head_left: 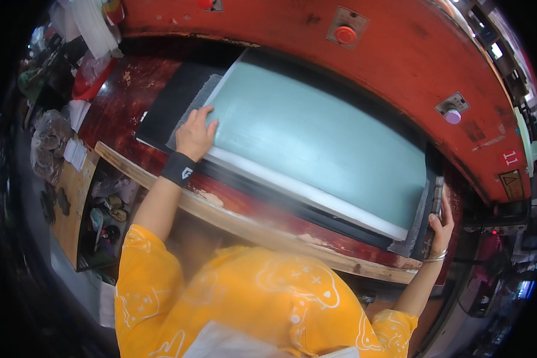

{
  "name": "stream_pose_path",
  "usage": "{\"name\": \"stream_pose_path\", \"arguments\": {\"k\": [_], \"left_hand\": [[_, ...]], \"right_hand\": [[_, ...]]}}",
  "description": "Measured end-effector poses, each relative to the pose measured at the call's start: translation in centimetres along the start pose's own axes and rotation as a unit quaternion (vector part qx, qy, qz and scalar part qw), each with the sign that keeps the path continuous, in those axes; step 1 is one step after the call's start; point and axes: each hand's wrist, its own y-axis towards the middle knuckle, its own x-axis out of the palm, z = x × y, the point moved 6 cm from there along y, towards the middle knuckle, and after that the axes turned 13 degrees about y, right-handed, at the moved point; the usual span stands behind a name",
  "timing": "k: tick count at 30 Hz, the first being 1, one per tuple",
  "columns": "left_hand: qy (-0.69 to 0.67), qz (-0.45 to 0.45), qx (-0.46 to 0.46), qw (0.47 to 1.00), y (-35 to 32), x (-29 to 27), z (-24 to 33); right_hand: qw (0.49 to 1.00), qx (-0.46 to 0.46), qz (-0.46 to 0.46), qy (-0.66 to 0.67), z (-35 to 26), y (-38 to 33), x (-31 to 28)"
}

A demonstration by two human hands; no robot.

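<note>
A large pale green sheet [316, 131] lies across the bench in front of me, with a thick white edge [316, 197] along its near side. Beneath it is a grey textured sheet [191, 110], on a wider black plate [168, 107]. My left hand [195, 134], with a black wristband, lies over the left border, its fingertips touching the green sheet's edge and its thumb apart. At the far right end, my right hand [441, 228] has its thumb over the black plate's end and its fingers along the outer side. Its finger undersides are hidden.
A red machine body [394, 77] rises behind the sheet, bearing a red push button [345, 34] and a purple knob [453, 116]. A worn wooden edge [250, 230] runs along the bench front. Plastic bags [51, 140] and a red basin [95, 77] stand at left.
</note>
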Motion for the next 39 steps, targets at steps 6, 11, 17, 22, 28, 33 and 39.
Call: {"name": "stream_pose_path", "arguments": {"k": [6,11,17,22,28,33,39], "left_hand": [[-0.023,-0.085,0.119,0.989,0.7,-0.4,-2.0],[-0.051,-0.060,0.193,0.978,1.3,-0.5,-2.6],[-0.089,-0.114,0.221,0.965,2.1,0.1,-3.3],[-0.138,-0.151,0.228,0.952,2.1,0.3,-4.1],[-0.188,-0.159,0.220,0.944,2.0,0.4,-4.5],[-0.186,-0.162,0.212,0.946,2.1,0.5,-4.6],[-0.188,-0.140,0.218,0.947,2.0,0.6,-4.5]], "right_hand": [[0.987,0.047,-0.147,0.049,-4.3,-0.8,23.2],[0.970,-0.022,-0.183,-0.157,-2.3,1.5,38.2],[0.891,-0.057,-0.048,-0.447,-1.3,3.1,46.6],[0.873,-0.158,-0.107,-0.450,-0.8,2.3,45.8],[0.900,-0.203,-0.058,-0.381,-0.3,1.5,46.1],[0.897,-0.190,0.017,-0.398,-0.7,0.0,48.0],[0.891,-0.176,0.035,-0.417,-0.7,-0.8,49.1]]}}
